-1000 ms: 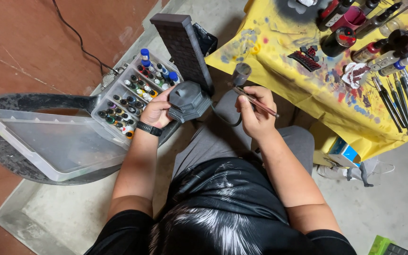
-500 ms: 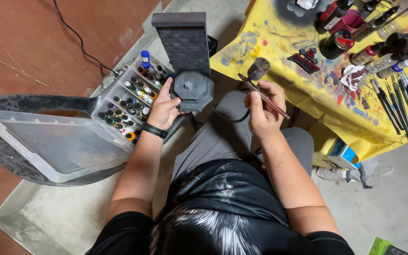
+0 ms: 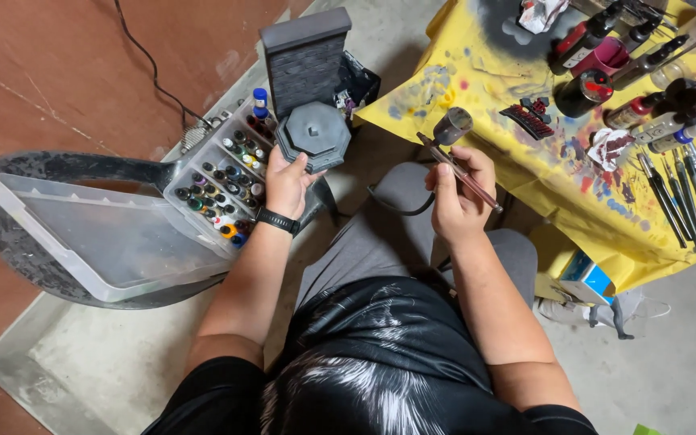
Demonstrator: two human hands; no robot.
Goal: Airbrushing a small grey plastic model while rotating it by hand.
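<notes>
You're gripping the grey model piece [image 3: 309,97] with your left hand [image 3: 286,184], fingers wrapped up under its octagonal base, so that hand is closed on it. The piece is a dark brick-textured wall section standing on that base, tilted slightly away from you. Taking the model piece as landmark for everything else:

- Your right hand [image 3: 454,201] is sitting to the right of it, well apart, closed around an airbrush [image 3: 457,161]. The airbrush's cup is pointing up and its nozzle end is angling toward the model piece but not touching it.
- A dark hose [image 3: 400,205] is looping down from the airbrush, below and right of the model piece, across your grey-trousered lap.
- The open paint case [image 3: 223,181] with rows of small bottles is lying just left of and below the model piece; its clear lid [image 3: 98,242] is hanging open further left, resting on a dark round seat [image 3: 22,181].
- You're wearing a black watch [image 3: 278,221] on the left wrist, directly below the model piece.
- The yellow paint-spattered tabletop [image 3: 525,161] is spreading to the right, beyond your right hand, carrying bottles [image 3: 586,89] and a row of brushes [image 3: 686,193] at its far right edge.
- A black cable [image 3: 151,72] is running across the red floor, up and left of the model piece.
</notes>
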